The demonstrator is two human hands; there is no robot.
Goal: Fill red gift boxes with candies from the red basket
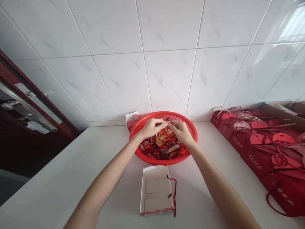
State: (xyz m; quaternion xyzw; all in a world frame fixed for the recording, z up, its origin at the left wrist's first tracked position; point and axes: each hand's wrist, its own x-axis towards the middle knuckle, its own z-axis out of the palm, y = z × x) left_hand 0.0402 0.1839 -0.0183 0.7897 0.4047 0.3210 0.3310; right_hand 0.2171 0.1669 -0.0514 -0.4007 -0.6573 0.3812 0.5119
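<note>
Over a red plastic basket (194, 135) full of small red wrapped packets (164, 138), my left hand (153, 127) and my right hand (181, 131) meet with their fingertips close together. The fingers of both are pinched on something small that I cannot make out. In front of the basket, an open box (157, 192) lies with its white inside facing up and a dark red cord at its right side. Neither hand touches this box.
Rows of red gift boxes (252, 156) with cords stand along the right side of the white table (71, 171). A small red and white box (132, 119) is behind the basket at the left. A tiled wall rises behind; a dark red door is at the left.
</note>
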